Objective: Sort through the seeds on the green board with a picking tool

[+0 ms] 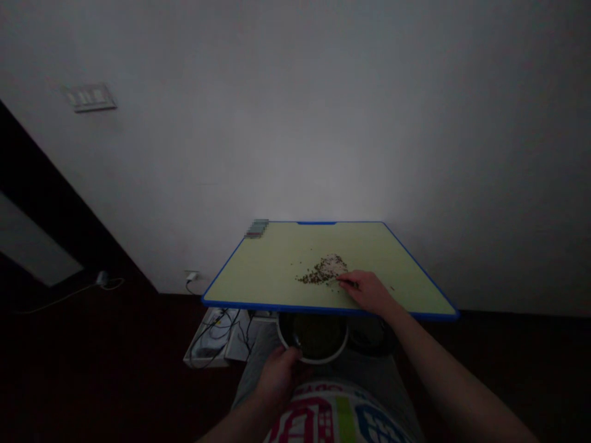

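Observation:
On the pale yellow-green table top with a blue edge lies a small pile of mixed grains, pale grains on one side and dark brown or green ones on the other. My right hand is at the pile's right edge, thumb and fingertips pinched together; whatever is between them is too small to make out. Below the table's near edge, over my lap, my left hand grips the rim of a round bowl. The bowl's inside looks dark greenish, and its contents are too dim to tell.
A second dark round container sits right of the bowl, partly under the table. Boxes with cables stand on the floor at left. A white wall rises behind the table. A blurred patch marks the table's far left corner.

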`<state>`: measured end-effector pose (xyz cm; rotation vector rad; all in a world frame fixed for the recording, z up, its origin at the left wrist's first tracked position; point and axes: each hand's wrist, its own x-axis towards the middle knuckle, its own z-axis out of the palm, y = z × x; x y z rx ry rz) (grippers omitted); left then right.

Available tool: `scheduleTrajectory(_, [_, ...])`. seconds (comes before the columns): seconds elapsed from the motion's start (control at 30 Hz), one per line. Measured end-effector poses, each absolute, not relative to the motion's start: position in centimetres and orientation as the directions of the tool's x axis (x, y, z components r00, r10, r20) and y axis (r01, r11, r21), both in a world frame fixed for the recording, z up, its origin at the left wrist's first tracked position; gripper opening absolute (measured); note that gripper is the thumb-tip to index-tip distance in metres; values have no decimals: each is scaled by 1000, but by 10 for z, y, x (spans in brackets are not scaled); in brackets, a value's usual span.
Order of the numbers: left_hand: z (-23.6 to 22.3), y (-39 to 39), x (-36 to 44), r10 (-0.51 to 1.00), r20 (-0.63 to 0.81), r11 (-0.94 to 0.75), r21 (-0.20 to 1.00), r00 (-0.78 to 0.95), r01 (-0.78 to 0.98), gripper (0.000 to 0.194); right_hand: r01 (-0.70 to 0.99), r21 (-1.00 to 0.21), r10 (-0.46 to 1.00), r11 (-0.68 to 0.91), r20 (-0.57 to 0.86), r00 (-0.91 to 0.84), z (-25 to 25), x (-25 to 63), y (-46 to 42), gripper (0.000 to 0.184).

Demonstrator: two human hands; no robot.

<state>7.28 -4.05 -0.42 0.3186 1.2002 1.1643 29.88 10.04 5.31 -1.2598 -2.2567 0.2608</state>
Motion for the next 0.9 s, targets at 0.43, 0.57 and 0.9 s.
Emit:
scheduleTrajectory(0.43, [-4, -41, 75, 821, -560, 431, 734, -108, -525, 12, 779, -418, 873, 468, 356, -333, 53, 299, 106, 30])
scheduleTrajectory(0.57, [-2, -42, 75, 820, -563, 441, 734, -100, -517, 11, 773, -408, 863, 485, 368, -347, 54, 292, 108, 29])
scheduleTrajectory(0.9, [-1, -41, 76, 823, -558, 433, 735, -103, -522, 10, 761, -433, 868, 483, 353, -350, 52, 301, 106, 30])
